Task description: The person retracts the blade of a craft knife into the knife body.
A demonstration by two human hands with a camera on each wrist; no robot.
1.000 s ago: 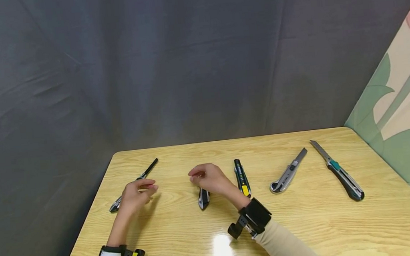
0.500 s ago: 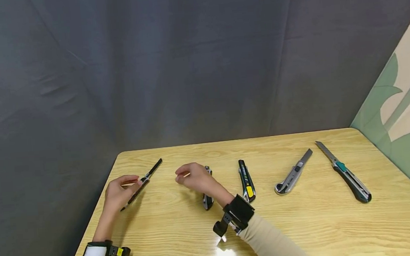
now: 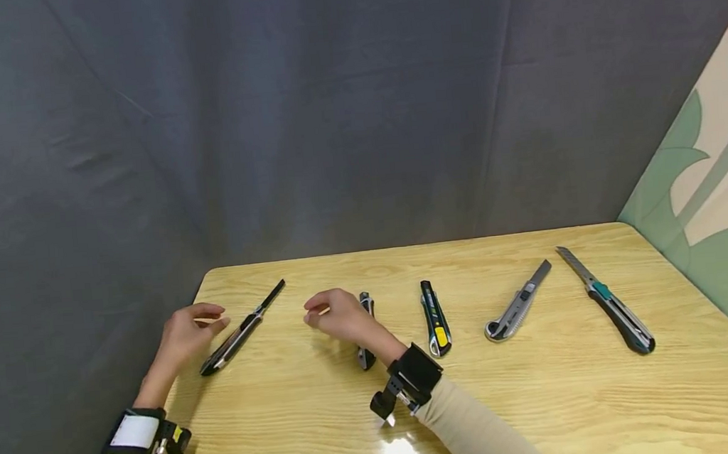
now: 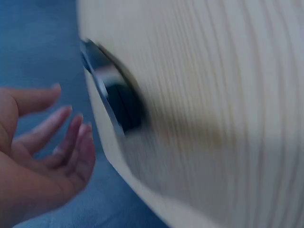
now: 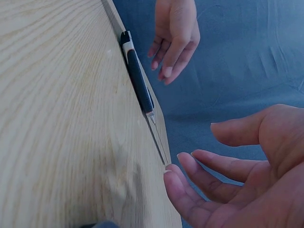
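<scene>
A black and silver snap-off utility knife (image 3: 232,346), its long dark blade out, lies at the left of the table. Just left of it hovers my left hand (image 3: 183,335), fingers loosely bent and holding nothing; the same knife (image 4: 116,97) is blurred in the left wrist view. My right hand (image 3: 339,318) is over the table to that knife's right, thumb and fingers apart with nothing between them, as the right wrist view also shows. Partly hidden behind that hand and wrist is a second, dark grey utility knife (image 3: 366,302).
Farther right on the wooden table (image 3: 328,429) lie a black and yellow utility knife (image 3: 435,319), a grey one (image 3: 519,302) with its blade out, and a black one with a teal slider (image 3: 607,300). A dark curtain (image 3: 355,113) hangs behind the table.
My left hand has moved left off the leftmost knife, which now shows whole. My right hand has shifted left from above the second knife. The knives appear to lie where they were.
</scene>
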